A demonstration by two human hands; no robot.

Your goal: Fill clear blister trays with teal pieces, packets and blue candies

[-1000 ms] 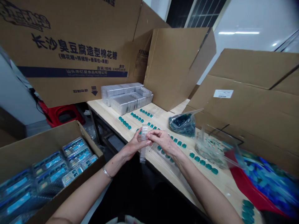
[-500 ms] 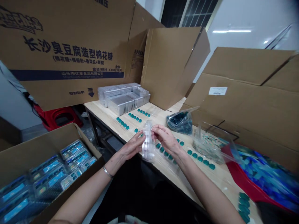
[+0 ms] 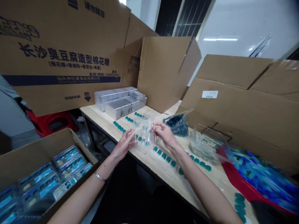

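Observation:
Both my hands hold a clear plastic case point(image 3: 144, 134), spread open, just above the wooden table point(image 3: 163, 168). My left hand point(image 3: 123, 143) grips its left edge with curled fingers. My right hand point(image 3: 164, 134) pinches its right edge. Small teal pieces point(image 3: 168, 158) lie in short rows on the table under and around the case. Some teal pieces show through the clear plastic.
A stack of clear empty cases point(image 3: 120, 101) stands at the table's far end. A plastic bag of teal pieces point(image 3: 177, 123) and another clear bag point(image 3: 205, 146) lie right. A red tray with blue items point(image 3: 257, 183) is far right. A carton of filled blue packs point(image 3: 42, 180) sits left. Large cardboard boxes point(image 3: 63, 53) wall the back.
The case was held narrow and upright; my hands have since spread it open and lowered it forward over the rows of teal pieces.

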